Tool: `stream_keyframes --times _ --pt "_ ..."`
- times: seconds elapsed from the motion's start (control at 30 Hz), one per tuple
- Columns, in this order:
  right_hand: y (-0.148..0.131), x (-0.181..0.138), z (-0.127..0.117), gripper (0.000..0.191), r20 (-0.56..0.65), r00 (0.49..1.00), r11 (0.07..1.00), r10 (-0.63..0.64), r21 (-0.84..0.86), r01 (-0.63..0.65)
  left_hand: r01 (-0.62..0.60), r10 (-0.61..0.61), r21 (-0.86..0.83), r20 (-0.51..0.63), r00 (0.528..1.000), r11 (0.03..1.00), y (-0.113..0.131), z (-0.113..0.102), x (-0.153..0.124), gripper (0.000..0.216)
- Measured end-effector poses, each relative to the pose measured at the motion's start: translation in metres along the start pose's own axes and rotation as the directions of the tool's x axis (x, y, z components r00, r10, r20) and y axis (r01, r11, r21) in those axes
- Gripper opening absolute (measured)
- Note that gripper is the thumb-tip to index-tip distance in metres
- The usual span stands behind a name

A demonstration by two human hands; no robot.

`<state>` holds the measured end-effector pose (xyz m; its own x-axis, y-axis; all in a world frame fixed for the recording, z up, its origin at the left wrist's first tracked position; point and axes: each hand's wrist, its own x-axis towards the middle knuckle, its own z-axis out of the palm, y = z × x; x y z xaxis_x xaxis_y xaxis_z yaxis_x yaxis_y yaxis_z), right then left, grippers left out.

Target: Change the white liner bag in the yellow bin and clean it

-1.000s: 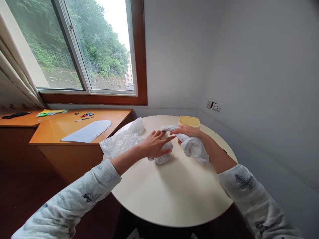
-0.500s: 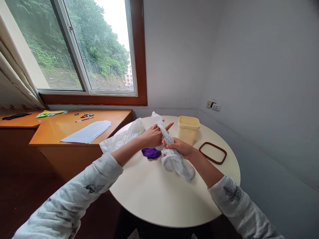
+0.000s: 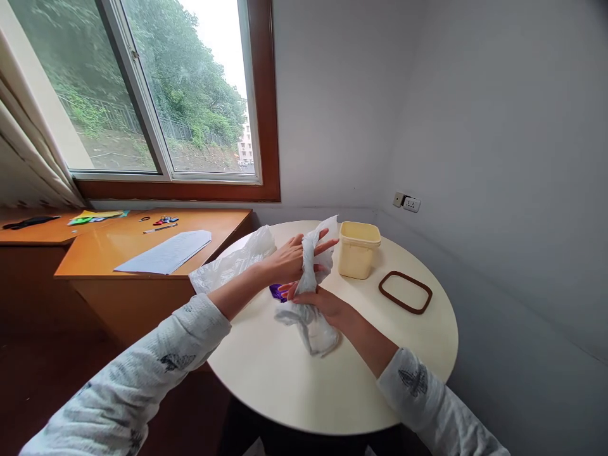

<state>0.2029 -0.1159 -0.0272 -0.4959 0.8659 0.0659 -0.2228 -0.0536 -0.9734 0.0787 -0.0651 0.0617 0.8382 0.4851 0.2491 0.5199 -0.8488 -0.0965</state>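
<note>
A twisted white plastic bag [image 3: 310, 263] is wound across the fingers of my left hand [image 3: 287, 261], and some of those fingertips poke out to the right past it. Just below, my right hand [image 3: 327, 305] grips the bag at its twisted part. The loose, crumpled end hangs under my right hand, above the round table [image 3: 285, 386]. Behind my hands lies a purple cloth-like item [image 3: 277, 292], mostly hidden. Another clear plastic bag [image 3: 237, 256] rests by my left forearm at the table's left edge.
A pale yellow plastic tub [image 3: 358, 253] stands at the back right of the table. Beside it lies a brown rounded frame [image 3: 405, 292]. On the left, a wooden desk [image 3: 104, 247] carries paper sheets [image 3: 166, 251], a pen [image 3: 160, 228] and small coloured items.
The twisted bag has swung more upright, its top moving right. My right hand has shifted down and left with the loose end, and the purple item is more covered.
</note>
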Motion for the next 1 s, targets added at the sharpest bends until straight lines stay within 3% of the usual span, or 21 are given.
stream_keyframes --times 0.1,0.2,0.33,0.43,0.6,0.7,0.8,1.0 --pt "0.005 0.008 0.014 0.014 -0.067 0.995 0.997 -0.075 -0.016 0.074 -0.008 0.004 -0.102 -0.035 0.999 0.995 0.002 0.001 0.000 0.069" --pt "0.007 0.015 0.023 0.028 -0.138 0.970 0.979 -0.199 -0.074 0.190 -0.026 0.017 -0.200 -0.045 0.999 0.980 0.009 -0.005 -0.002 0.079" --pt "0.006 0.020 0.026 0.059 -0.238 0.882 0.875 -0.407 -0.379 0.301 -0.026 0.023 -0.351 -0.015 1.000 0.936 0.021 -0.021 -0.012 0.093" --pt "0.004 0.020 0.024 0.072 -0.182 0.820 0.735 -0.543 -0.576 0.359 -0.031 0.038 -0.531 0.003 0.999 0.847 0.024 -0.029 -0.019 0.102" --pt "0.005 0.016 0.024 0.060 -0.159 0.796 0.640 -0.584 -0.694 0.331 -0.114 0.131 -0.747 -0.037 0.991 0.655 0.020 -0.026 -0.021 0.095" --pt "0.006 0.017 0.026 0.057 -0.214 0.784 0.657 -0.583 -0.692 0.300 -0.152 0.127 -0.829 -0.099 0.987 0.539 0.017 -0.022 -0.019 0.094" --pt "0.006 0.017 0.029 0.048 -0.265 0.785 0.735 -0.560 -0.596 0.323 -0.122 0.081 -0.871 -0.094 0.992 0.476 0.014 -0.020 -0.017 0.088" --pt "-0.001 0.002 0.037 0.011 -0.254 0.921 0.926 -0.296 -0.313 0.212 0.059 -0.077 -0.810 0.018 0.997 0.583 0.003 -0.018 -0.010 0.066"
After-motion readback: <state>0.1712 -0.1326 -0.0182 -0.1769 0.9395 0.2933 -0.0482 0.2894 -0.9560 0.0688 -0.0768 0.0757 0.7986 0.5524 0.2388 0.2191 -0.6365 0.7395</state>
